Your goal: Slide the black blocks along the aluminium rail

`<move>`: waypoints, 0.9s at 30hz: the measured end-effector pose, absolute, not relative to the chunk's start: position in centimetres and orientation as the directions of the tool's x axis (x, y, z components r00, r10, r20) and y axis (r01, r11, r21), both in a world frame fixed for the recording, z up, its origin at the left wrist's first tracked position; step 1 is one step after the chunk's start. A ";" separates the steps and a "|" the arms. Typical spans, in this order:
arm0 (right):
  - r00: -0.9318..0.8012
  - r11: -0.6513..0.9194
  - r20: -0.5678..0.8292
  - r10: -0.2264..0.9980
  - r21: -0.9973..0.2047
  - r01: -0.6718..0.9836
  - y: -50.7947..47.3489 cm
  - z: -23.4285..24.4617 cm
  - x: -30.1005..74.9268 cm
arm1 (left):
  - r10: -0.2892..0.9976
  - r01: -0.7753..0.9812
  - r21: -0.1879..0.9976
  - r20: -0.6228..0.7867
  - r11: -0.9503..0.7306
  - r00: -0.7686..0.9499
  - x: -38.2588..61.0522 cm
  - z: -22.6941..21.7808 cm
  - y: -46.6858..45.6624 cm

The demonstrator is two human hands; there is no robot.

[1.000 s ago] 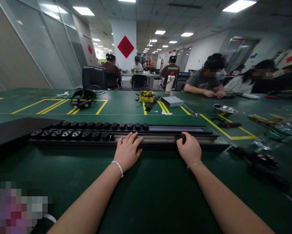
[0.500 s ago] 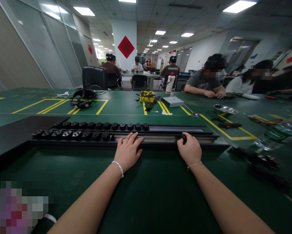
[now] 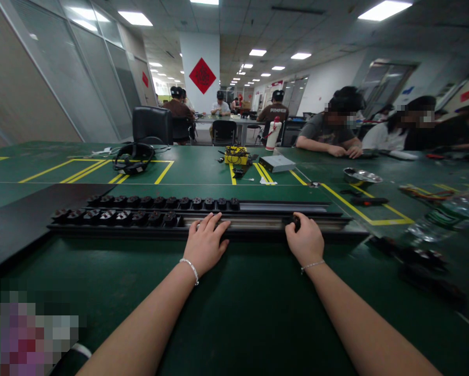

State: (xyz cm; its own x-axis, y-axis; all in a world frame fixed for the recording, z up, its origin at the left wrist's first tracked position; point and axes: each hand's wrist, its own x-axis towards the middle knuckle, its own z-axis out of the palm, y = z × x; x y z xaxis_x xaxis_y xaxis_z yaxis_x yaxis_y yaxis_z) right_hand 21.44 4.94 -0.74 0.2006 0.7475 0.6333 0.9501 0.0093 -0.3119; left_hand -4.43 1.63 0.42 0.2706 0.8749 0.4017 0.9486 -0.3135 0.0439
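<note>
Across the green table lies a long black rail (image 3: 253,223) with a metallic channel, its left part filled by a row of black socket modules (image 3: 123,216). Behind it runs a second rail (image 3: 283,207) with another row of similar modules (image 3: 184,202). My left hand (image 3: 206,243) rests on the front rail with its fingers spread, just right of the last module. Near the rail's right end, my right hand (image 3: 305,237) pinches a black socket module (image 3: 292,222) at the channel; the fingers hide part of it.
A dark panel (image 3: 19,219) lies at the left. On the right are a clear bottle (image 3: 443,219), a metal bowl (image 3: 362,176) and dark parts (image 3: 422,256). Farther back stand a headset (image 3: 132,158), a yellow box (image 3: 236,155) and a grey box (image 3: 277,163). People sit beyond.
The dark panel at the left and the rails' left ends have shifted very slightly. Both hands stay in the same place.
</note>
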 end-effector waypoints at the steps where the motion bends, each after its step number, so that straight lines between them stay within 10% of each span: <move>1: 0.205 0.004 0.628 0.751 -0.316 0.949 4.9 -0.7 21.4 | 0.876 0.948 0.045 0.400 -0.314 0.271 -4.4 0.4 1.6; 27: 0.257 -0.027 0.594 0.762 -0.368 0.930 4.9 -0.3 21.4 | 0.881 0.949 0.043 0.386 -0.314 0.274 -4.4 0.7 1.5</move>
State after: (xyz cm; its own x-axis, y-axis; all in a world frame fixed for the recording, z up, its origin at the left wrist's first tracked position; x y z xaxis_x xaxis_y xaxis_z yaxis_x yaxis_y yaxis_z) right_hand 21.38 4.85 -0.34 0.2574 0.7619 0.5943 0.9295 -0.0271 -0.3677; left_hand -4.42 1.54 0.66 0.2738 0.8809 0.3861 0.9486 -0.3135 0.0427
